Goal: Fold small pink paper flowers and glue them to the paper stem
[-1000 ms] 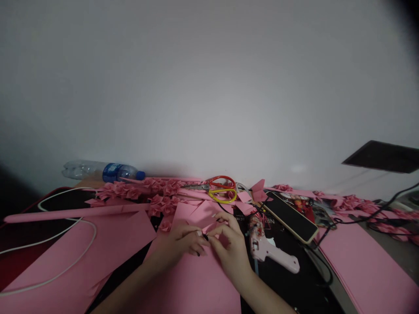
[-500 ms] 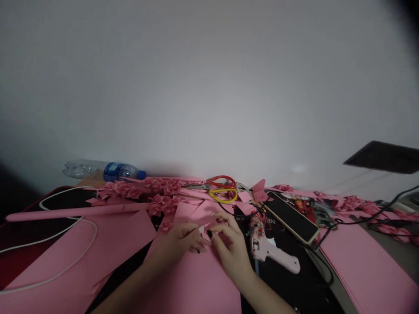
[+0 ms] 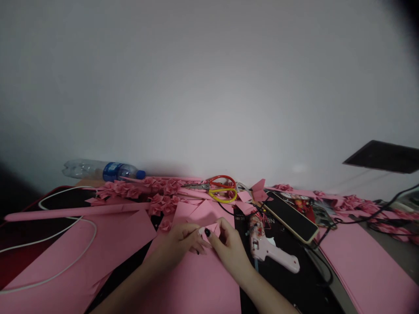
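Note:
Between my two hands is a small folded piece of pink paper. My left hand pinches it from the left, fingers closed. From the right, my right hand grips it too, with the dark-nailed thumb pressed on its near face. Fingers cover much of the piece, so its full shape is hidden. Beneath both hands lies a large pink paper sheet. Several folded pink paper flowers lie just beyond my left hand. A pink glue gun rests to the right of my right hand.
Scissors with red and yellow handles lie near the wall. A plastic bottle is on its side at back left. A phone, black cables and pink sheets are at right. A white cable crosses paper at left.
My right hand's fingers have shifted and closed in around the folded paper, the thumb now pressing on it. My left hand has stayed nearly in place.

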Tool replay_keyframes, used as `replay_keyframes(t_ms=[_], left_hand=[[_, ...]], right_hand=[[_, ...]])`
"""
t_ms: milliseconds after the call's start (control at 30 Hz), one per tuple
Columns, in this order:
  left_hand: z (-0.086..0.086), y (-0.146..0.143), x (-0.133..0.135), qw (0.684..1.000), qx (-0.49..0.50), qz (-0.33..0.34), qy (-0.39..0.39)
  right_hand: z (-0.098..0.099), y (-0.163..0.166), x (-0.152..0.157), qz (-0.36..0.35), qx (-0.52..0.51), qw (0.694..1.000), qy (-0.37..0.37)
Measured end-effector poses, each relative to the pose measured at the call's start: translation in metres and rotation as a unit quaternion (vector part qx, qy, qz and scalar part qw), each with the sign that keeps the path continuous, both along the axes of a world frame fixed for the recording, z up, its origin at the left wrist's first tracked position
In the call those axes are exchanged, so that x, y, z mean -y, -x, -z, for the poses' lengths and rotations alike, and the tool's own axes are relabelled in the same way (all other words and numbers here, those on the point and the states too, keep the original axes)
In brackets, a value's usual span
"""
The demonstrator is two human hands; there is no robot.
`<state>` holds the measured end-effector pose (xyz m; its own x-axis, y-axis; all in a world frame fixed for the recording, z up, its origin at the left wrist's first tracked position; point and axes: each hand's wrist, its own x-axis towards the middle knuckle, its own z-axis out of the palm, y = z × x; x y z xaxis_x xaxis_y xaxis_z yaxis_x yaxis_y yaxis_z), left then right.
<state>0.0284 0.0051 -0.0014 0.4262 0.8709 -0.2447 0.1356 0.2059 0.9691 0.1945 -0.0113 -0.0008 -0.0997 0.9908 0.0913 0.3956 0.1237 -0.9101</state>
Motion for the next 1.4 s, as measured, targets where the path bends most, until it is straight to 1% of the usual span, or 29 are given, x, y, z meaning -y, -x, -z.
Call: replay_keyframes(t_ms=[233, 400, 633, 767, 867, 967, 1200, 1300, 1400], left_hand=[[0.003, 0.0018, -0.002, 1.0, 0.0, 0.025, 0.006], [0.0023, 0.0021, -0.0022, 1.0, 0.004, 0.029, 0.002], [-0.0028, 0.0006, -0.0005, 1.0, 0.006, 0.03, -0.003], [-0.0013, 0.0013, -0.0012, 0.999, 0.0, 0.037, -0.018], [0.0, 0.0023, -0.002, 0.999, -0.004, 0.041, -0.014], [-0.0007, 0.0028, -0.0023, 0.999, -0.006, 0.032, -0.011], [-0.0035, 0.0013, -0.0014, 1.0, -0.007, 0.012, -0.011], [-0.0012, 0.0015, -0.0016, 1.0, -0.011, 0.0, -0.012], [0.0038, 0.0024, -0.0024, 1.0, -0.01, -0.009, -0.014]], right_hand=[[0.0026, -0.0006, -0.0011, -0.015, -0.02, 1.0, 0.007], [0.0055, -0.0016, -0.001, -0.02, -0.028, 0.999, 0.011], [0.0068, -0.0016, -0.001, -0.013, -0.041, 0.999, 0.011], [0.006, -0.0011, -0.0016, -0.007, -0.051, 0.999, 0.012], [0.006, -0.0013, -0.0021, -0.009, -0.054, 0.998, 0.008], [0.006, -0.0018, -0.0026, -0.016, -0.058, 0.998, -0.002], [0.0035, -0.0017, -0.0033, -0.023, -0.068, 0.997, 0.003], [0.0055, -0.002, -0.0039, -0.018, -0.072, 0.997, 0.007], [0.0066, -0.0021, -0.0042, -0.028, -0.081, 0.996, 0.018]])
